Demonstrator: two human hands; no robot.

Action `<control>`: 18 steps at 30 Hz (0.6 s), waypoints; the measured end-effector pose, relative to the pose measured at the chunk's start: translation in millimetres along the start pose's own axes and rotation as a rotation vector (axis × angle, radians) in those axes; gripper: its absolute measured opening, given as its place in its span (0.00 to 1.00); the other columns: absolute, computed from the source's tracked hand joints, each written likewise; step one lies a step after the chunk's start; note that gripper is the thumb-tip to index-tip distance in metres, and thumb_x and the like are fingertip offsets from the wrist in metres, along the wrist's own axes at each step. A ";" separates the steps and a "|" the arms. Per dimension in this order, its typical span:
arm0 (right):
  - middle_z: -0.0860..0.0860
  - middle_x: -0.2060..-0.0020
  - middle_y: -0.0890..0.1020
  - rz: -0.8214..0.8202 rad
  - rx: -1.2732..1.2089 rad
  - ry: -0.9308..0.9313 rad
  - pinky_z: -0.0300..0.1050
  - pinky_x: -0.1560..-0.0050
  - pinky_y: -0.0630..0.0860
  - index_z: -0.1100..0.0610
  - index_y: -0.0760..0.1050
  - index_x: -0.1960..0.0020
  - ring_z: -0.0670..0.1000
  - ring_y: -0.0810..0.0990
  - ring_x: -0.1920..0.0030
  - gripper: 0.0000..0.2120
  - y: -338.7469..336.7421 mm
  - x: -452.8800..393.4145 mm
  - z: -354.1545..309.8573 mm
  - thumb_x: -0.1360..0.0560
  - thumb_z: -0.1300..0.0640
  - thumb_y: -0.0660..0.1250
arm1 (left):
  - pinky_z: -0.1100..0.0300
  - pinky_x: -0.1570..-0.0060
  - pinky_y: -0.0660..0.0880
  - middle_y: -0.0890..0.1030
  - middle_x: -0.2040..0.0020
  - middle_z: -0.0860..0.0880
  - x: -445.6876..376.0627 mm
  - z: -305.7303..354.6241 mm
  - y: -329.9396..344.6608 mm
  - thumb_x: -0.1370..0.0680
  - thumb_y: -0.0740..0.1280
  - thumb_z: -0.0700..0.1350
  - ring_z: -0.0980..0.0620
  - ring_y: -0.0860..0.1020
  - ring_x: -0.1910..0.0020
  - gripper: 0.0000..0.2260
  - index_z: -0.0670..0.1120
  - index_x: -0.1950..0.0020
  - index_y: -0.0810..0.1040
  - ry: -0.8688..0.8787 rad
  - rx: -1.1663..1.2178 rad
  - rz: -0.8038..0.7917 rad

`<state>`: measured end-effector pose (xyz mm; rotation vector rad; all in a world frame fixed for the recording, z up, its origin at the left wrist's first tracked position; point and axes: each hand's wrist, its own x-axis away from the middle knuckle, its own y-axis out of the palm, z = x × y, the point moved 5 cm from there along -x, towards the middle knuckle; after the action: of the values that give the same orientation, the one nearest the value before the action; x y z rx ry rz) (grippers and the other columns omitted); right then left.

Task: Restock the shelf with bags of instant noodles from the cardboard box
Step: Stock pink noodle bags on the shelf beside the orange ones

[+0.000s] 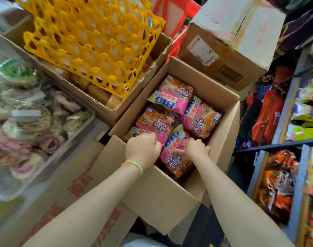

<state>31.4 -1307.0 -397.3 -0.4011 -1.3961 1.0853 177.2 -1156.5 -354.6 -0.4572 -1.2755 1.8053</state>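
our left hand [143, 147] and right hand [195, 148] both grip pink noodle bags [171, 154] inside the open cardboard box [155, 193]. we should lift gently by the edges, not crushing them, toward the shelf [280, 142] on our right.

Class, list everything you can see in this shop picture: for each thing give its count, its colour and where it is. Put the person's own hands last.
Open box: one, brown, centre.
Noodle bags: about five showing, pink, inside the open box.
Egg trays: a stack, yellow, upper left, on a box of goods.
Sealed box: one, brown, taped, top right.
Metal tray: one, silver, left, holding clear wrapped packets.
Printed box: one, brown with red characters, lower left.
Shelf: one, blue-grey, right, holding green and orange packets.
Wristband: one, green and orange, left wrist.
Left hand: grips a pink bag.
Right hand: grips another pink bag.
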 end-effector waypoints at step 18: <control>0.45 0.49 0.84 -0.020 -0.930 -0.197 0.53 0.45 0.81 0.47 0.75 0.40 0.48 0.85 0.50 0.28 -88.1 76.0 43.7 0.34 0.37 0.76 | 0.58 0.61 0.69 0.80 0.56 0.56 3.2 -6.6 -16.6 0.19 0.58 0.60 0.53 0.79 0.56 0.14 0.53 0.46 0.76 -0.086 0.349 0.123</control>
<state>10.5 -1305.9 -274.9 -0.9545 -2.0332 0.3971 187.1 -1148.2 -341.9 -0.2694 -0.9762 2.1197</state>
